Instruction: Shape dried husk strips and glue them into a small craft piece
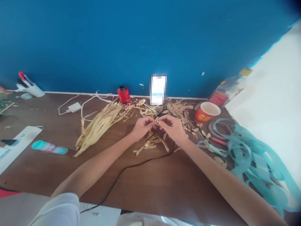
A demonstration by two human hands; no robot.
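1. Red paper cup (206,112), standing on the desk (152,179) to the right of the hands: yellow characters are printed on its side, too small and blurred to read.
2. Plastic bottle (229,87), lying against the blue wall: a red label with print that cannot be made out.
3. White card (158,89), propped at the wall: its face is pixelated, with nothing legible.
4. No other text, brand or number can be read.

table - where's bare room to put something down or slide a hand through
Bare wood on the table lies nearer than the black cable, and between the teal tube and husk pile. Around both hands scraps crowd; teal ribbon fills the right.
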